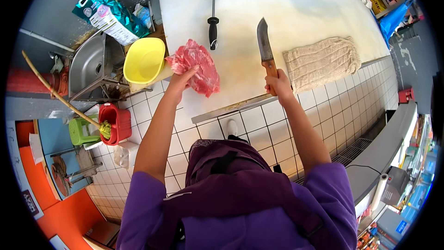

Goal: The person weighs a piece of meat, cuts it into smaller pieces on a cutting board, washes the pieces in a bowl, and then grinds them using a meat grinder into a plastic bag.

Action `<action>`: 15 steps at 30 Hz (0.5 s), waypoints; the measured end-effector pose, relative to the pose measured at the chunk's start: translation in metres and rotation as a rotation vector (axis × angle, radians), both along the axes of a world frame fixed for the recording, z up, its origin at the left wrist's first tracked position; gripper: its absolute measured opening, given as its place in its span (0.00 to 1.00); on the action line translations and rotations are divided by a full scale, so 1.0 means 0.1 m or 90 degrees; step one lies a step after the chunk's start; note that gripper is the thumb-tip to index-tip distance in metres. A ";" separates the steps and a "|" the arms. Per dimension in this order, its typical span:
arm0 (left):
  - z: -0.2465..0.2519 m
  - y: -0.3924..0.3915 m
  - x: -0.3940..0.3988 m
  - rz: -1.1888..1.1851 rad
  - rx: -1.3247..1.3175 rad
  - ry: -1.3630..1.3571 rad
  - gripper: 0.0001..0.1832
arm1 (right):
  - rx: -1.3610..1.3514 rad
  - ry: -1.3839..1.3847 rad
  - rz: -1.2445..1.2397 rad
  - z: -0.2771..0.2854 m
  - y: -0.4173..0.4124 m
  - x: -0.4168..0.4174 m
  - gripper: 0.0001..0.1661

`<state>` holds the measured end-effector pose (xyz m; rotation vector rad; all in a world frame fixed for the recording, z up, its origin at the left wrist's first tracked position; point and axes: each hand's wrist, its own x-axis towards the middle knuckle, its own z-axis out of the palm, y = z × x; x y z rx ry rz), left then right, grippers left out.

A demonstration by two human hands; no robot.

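Observation:
My left hand (181, 82) grips a slab of raw red meat (197, 66) at its lower left edge, thumb on top, near the left edge of a large white cutting board (242, 73). In my right hand (280, 85) is the wooden handle of a butcher's knife (265, 43), its blade pointing away from me over the board. Between and beyond the hands lies a sharpening steel (213, 17) with a black handle. A folded beige cloth (321, 63) rests just right of the knife.
Left of the board stand a yellow plastic basin (144, 60), a steel sink (88, 64) and a green foil bag (111, 14). A long-handled brush or mop (62, 97) leans over a red bucket (116, 123) on the tiled floor. The board's metal-trimmed front edge (236, 106) runs before me.

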<state>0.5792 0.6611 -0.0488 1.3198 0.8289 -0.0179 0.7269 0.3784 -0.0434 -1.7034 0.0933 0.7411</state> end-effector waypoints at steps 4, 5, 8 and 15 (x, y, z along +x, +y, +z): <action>-0.52 0.52 0.03 0.031 0.161 0.060 0.34 | 0.122 -0.150 0.018 0.28 0.03 -0.40 0.19; -0.63 0.62 0.01 0.014 0.245 0.016 0.33 | 0.049 -0.188 0.052 0.30 0.09 -0.43 0.19; -0.63 0.75 0.02 -0.054 0.590 -0.087 0.30 | -0.175 -0.329 0.133 0.31 0.40 -0.53 0.19; -0.50 0.69 0.24 -0.286 0.820 -0.248 0.29 | -0.438 -0.487 0.382 0.28 1.12 -0.72 0.21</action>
